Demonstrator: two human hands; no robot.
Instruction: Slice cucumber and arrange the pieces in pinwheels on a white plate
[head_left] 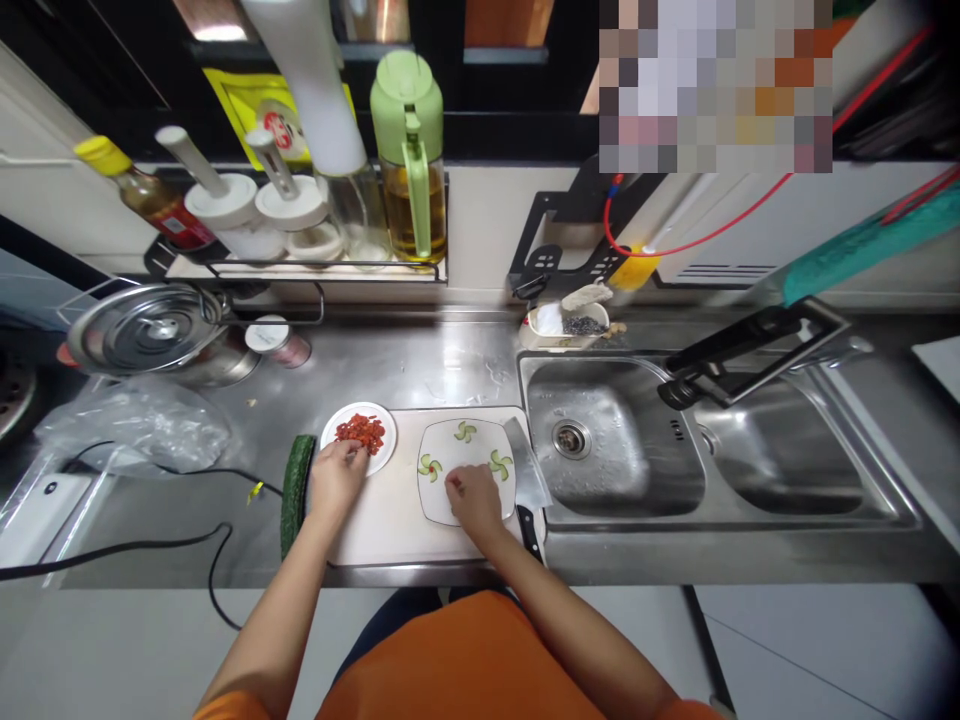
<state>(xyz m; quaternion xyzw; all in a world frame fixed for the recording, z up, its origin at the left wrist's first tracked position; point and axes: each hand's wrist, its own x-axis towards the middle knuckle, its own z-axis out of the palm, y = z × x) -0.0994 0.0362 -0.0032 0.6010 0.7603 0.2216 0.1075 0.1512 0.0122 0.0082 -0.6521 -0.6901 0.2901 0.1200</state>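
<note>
My left hand (pixel 337 477) rests at the near edge of a small round white plate (pixel 384 455) holding red bits (pixel 361 431), fingers curled and pinched at the pile. My right hand (pixel 472 498) is on the near part of a square white plate (pixel 450 440), fingertips pinched together over it. That plate carries three green pinwheel-shaped cucumber garnishes (pixel 465 432). Both plates sit on a white cutting board (pixel 390 520). A dark green cucumber (pixel 297 490) lies just left of my left hand.
A cleaver (pixel 527 470) lies at the board's right edge beside a double steel sink (pixel 622 450) with a faucet (pixel 750 350). Oil bottle (pixel 409 160) and seasoning jars stand on a back rack. A pot lid (pixel 146 325), plastic bag (pixel 142 425) and black cable (pixel 150 545) occupy the left counter.
</note>
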